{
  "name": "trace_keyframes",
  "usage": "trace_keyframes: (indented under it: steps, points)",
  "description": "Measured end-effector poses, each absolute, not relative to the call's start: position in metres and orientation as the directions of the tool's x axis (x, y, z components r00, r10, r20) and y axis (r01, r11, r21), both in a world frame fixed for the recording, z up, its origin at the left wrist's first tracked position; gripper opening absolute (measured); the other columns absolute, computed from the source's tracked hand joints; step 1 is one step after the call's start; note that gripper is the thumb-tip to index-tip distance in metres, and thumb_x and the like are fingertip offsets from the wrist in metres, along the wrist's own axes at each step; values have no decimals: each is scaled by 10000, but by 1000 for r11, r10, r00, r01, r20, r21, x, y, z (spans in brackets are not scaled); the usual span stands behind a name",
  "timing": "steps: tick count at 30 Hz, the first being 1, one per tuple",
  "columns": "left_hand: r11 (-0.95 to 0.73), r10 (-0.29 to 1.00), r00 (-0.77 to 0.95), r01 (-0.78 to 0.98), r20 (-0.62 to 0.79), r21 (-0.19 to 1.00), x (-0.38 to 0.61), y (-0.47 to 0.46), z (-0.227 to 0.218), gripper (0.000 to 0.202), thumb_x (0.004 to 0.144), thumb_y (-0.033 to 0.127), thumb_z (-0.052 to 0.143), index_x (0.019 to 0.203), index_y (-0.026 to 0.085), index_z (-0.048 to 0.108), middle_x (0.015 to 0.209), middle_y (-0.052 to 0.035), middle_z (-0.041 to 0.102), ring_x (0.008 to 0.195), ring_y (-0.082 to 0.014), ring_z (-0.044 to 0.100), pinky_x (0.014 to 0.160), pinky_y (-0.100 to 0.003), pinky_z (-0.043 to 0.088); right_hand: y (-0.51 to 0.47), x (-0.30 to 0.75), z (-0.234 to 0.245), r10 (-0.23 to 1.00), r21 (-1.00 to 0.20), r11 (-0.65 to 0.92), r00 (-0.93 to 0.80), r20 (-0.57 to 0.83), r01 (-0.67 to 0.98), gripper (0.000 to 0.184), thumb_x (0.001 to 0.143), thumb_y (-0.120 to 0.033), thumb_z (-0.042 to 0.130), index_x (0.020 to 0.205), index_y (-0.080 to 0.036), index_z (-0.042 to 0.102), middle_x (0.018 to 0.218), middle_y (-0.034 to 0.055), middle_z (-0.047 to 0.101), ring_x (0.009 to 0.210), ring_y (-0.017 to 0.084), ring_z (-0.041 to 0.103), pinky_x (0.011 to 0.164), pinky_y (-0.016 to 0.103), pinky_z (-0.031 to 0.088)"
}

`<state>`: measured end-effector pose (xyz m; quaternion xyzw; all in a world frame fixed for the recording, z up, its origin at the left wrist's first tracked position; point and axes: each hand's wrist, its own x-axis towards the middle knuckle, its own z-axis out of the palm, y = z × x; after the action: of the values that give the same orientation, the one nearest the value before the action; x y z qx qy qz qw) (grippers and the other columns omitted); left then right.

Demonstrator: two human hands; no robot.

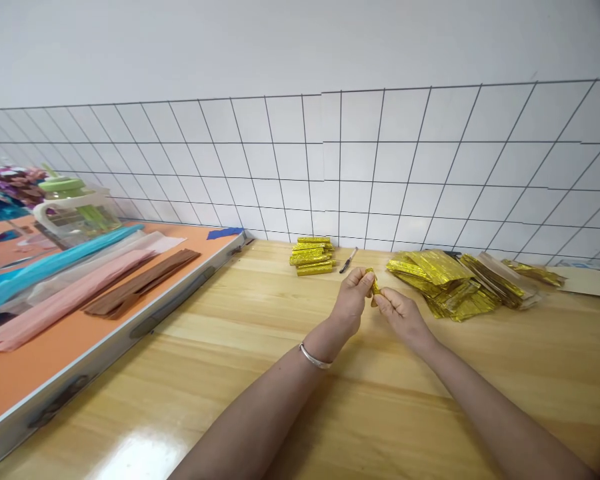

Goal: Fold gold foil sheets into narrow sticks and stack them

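Inspector: What is proving hard to make out?

Clerk: The gold foil piece (375,285). The left hand (351,300) and right hand (399,313) are both pinching it closed-fingered above the wooden table (230,373), covering most of it.

Inspector: Open room?

Clerk: Bare tabletop is lying toward six o'clock. The folded gold stack (313,256) is sitting at eleven o'clock, and the foil pile (445,283) at two o'clock, both apart from the hands.

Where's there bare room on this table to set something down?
Bare table lies between the orange board and the left hand, and nearer, right of the right hand. Crowded by the wall: gold stack, pen, loose gold sheets.
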<state>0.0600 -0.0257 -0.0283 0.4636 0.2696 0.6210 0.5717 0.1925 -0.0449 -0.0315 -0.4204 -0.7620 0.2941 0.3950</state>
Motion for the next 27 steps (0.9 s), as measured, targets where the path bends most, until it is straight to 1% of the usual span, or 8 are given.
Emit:
trace_keyframes:
  steps: [3,8,10,14,16,19,24,27]
  points:
    - [-203,949,121,-472,291,858,59,-28,-25,271,801,394,582,726,156,478,625,32,429,560,-73,417,515,-200,364,-45,192,-35,880,-803,453,-340,332,387,291,905,-418,365,756,-201,489,568,-45,408,533,117,399,519,236,321]
    - [-163,953,166,-419,252,893,58,-31,-25,261,760,369,626,721,166,467,570,55,420,466,-56,398,434,-177,339,-42,191,-40,884,-827,424,-366,290,370,314,896,-429,378,726,-192,493,638,-19,525,566,114,475,546,233,373]
    - [-137,959,170,-421,227,897,61,-32,-26,261,749,363,632,716,170,459,547,63,414,432,-53,392,413,-177,339,-42,190,-40,894,-828,413,-342,289,380,324,895,-430,379,701,-193,484,631,-19,524,556,113,471,536,232,365]
    - [-104,984,77,-466,158,879,69,-35,-25,267,748,352,623,676,171,440,514,65,401,407,-56,379,386,-177,323,-46,187,-37,900,-815,418,-303,313,401,321,882,-412,417,642,-200,442,572,-36,468,531,109,426,520,232,329]
    - [-68,990,69,-512,120,856,69,-35,-25,266,764,367,597,678,179,429,501,69,375,387,-65,365,364,-187,299,-47,185,-36,896,-810,430,-301,328,399,314,888,-400,409,646,-201,436,592,-32,481,560,114,443,546,234,338]
    - [-67,995,18,-563,94,824,66,-32,-25,246,767,343,594,687,178,430,502,74,338,394,-62,350,377,-186,285,-48,184,-37,891,-808,437,-311,330,396,295,896,-392,395,683,-200,465,611,-29,497,583,120,464,574,239,353]
    - [-123,992,-69,-576,102,808,61,-27,-25,215,769,306,598,701,166,450,525,70,333,444,-52,330,419,-177,267,-45,184,-40,894,-810,429,-313,319,400,281,884,-416,420,757,-196,540,553,-48,417,525,118,402,515,239,308]
    - [-142,990,-97,-582,105,801,58,-24,-26,211,769,294,598,699,164,448,537,65,353,458,-52,326,438,-181,274,-44,184,-43,892,-828,418,-344,294,373,314,905,-424,365,825,-190,559,579,-38,466,538,119,442,529,236,344]
